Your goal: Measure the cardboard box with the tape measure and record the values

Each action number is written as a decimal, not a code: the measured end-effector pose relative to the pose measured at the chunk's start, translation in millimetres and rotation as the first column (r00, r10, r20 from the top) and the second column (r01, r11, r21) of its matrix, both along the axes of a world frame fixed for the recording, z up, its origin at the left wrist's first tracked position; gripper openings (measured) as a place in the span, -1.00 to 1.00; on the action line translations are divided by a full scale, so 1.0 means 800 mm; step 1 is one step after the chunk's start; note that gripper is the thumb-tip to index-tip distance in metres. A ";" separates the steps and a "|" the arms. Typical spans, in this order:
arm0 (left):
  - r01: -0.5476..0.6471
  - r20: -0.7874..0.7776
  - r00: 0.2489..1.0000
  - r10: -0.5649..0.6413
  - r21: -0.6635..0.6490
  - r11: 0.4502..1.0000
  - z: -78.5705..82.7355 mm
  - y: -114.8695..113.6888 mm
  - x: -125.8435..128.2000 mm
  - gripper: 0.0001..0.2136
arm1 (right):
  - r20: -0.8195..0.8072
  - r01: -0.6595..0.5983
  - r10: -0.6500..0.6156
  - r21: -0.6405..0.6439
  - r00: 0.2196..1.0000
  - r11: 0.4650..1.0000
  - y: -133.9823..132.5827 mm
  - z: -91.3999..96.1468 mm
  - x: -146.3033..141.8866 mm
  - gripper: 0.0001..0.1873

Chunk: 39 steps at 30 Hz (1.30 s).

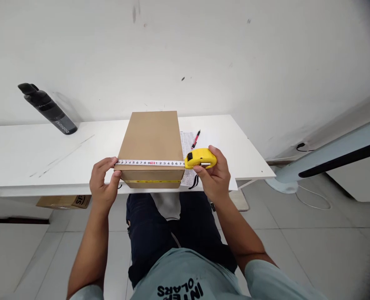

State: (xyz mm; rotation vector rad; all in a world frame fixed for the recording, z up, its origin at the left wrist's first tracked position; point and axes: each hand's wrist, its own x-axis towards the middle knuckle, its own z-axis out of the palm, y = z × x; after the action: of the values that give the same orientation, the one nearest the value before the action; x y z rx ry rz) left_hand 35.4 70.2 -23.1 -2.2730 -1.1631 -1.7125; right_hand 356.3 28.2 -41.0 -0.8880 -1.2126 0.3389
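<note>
A brown cardboard box [152, 141] stands at the near edge of a white table [31, 158]. A white tape blade [150, 163] with printed numbers lies stretched across the box's top near edge. My left hand [103, 185] pinches the blade's end against the box's left corner, fingers closed. My right hand [214, 175] grips the yellow tape measure case [201, 158] just past the box's right corner.
A dark bottle [49, 109] stands at the table's back left by the wall. A printed sheet [187, 143] and a red-and-black pen [195, 138] lie right of the box. Another cardboard box [64, 202] sits on the floor under the table. A fan base [281, 183] and pole are at the right.
</note>
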 end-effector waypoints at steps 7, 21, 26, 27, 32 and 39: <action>0.003 0.001 1.000 -0.003 -0.006 1.000 -0.002 0.000 -0.004 -0.69 | -0.056 -0.003 0.000 -0.051 0.998 0.999 -0.001 0.003 -0.003 -0.43; -0.001 -0.028 1.000 0.002 0.030 1.000 0.003 -0.003 -0.007 -0.69 | -0.076 0.020 -0.027 -0.082 0.997 0.996 -0.005 0.000 -0.003 -0.39; -0.006 -0.042 0.999 0.009 0.070 0.998 0.004 -0.003 -0.009 -0.69 | -0.059 0.032 -0.037 -0.085 0.998 0.996 -0.003 -0.002 -0.002 -0.37; -0.005 -0.042 0.999 0.008 0.075 0.997 0.004 -0.003 -0.009 -0.69 | -0.059 0.032 -0.037 -0.085 0.998 0.996 -0.003 -0.002 -0.002 -0.37; -0.008 -0.070 0.997 0.014 0.086 0.996 0.013 0.000 -0.010 -0.71 | -0.049 0.024 -0.029 -0.093 0.998 0.995 0.000 0.004 0.000 -0.38; -0.069 -0.243 0.958 0.153 0.320 0.945 0.039 -0.033 -0.011 -0.69 | -0.107 0.033 -0.043 -0.095 0.993 0.995 -0.025 0.022 -0.011 -0.14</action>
State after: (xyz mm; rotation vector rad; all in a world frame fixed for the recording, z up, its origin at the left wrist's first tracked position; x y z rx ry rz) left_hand 26.2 43.9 8.4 -2.1171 -0.8804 -1.3818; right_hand 347.5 8.5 -23.3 -0.9593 -1.0853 0.4105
